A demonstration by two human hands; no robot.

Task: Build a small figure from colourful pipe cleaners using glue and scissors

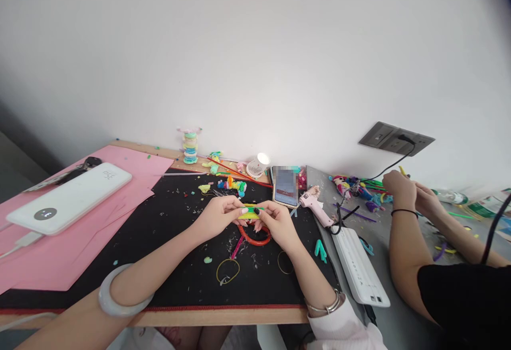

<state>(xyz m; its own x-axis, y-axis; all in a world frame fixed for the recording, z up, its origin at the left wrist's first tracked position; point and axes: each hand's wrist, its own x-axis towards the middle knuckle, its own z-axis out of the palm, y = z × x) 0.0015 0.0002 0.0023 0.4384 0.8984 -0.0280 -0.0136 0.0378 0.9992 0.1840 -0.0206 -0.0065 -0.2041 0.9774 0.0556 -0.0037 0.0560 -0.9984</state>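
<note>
White power bank (75,201): lit display (109,175) carries characters that appear inverted, seemingly "35" (third mark unclear). Its dark round patch (45,214) bears pale marks, not decipherable. Phone (286,186): screen text present, too small to read. Paper cup (258,166), white power strip (359,266) and green bottle label (489,206): printing observed, illegible.

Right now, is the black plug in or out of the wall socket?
In: the black plug sits against the wall socket, its cord trailing from it.
</note>
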